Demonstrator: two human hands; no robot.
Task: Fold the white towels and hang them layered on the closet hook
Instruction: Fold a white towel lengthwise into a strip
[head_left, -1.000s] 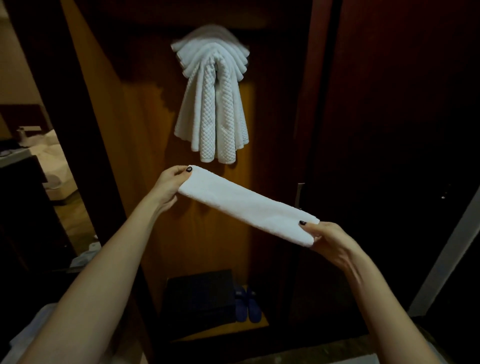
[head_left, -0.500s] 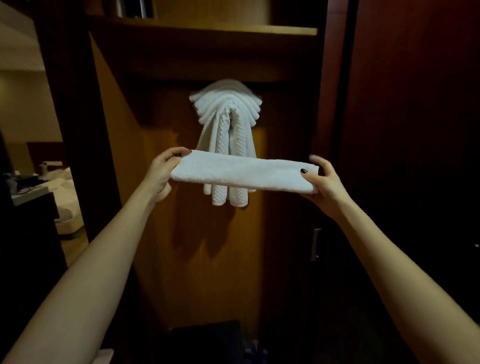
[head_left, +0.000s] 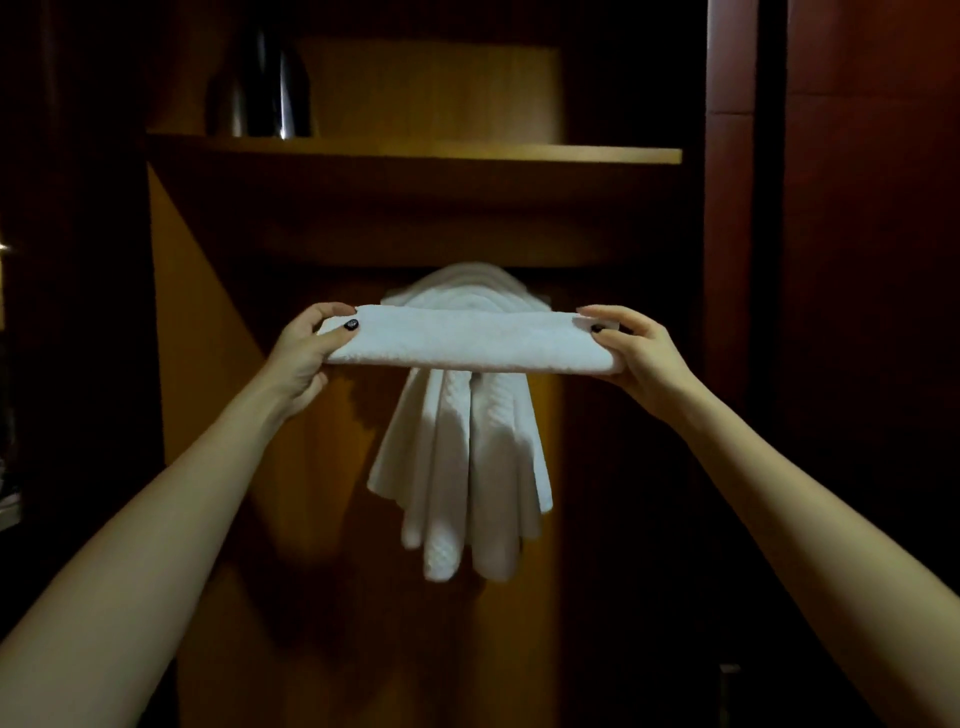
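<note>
One wooden closet (head_left: 249, 519) fills the view, its orange-brown back panel lit in the middle and dark at the edges. A reddish-brown panel (head_left: 872, 312) stands along the right side. The room is dim, and no floor or table shows.

One shelf (head_left: 415, 150) runs left to right across the upper part of the closet.

Below the shelf, against the back panel, hangs one bundle of white towels (head_left: 467, 467). They are layered one over another, with curved folds stacked at the top and several strips hanging straight down and fanning slightly at the ends. Some strips have a waffle texture. How many towels make up the bundle cannot be told, and the hook is hidden behind them.

One folded white towel (head_left: 467, 340) is held up in the air nearer than the bundle, crossing in front of its upper part. It is a narrow band with its long axis level, one end pointing left and the other right.

One dark, shiny vessel (head_left: 265, 88) stands on the left of the shelf.

Two bare hands hold the band. The left hand (head_left: 306, 358) pinches the left end, thumb on the near face and fingers curled over the top. The right hand (head_left: 639, 353) pinches the right end likewise.
</note>
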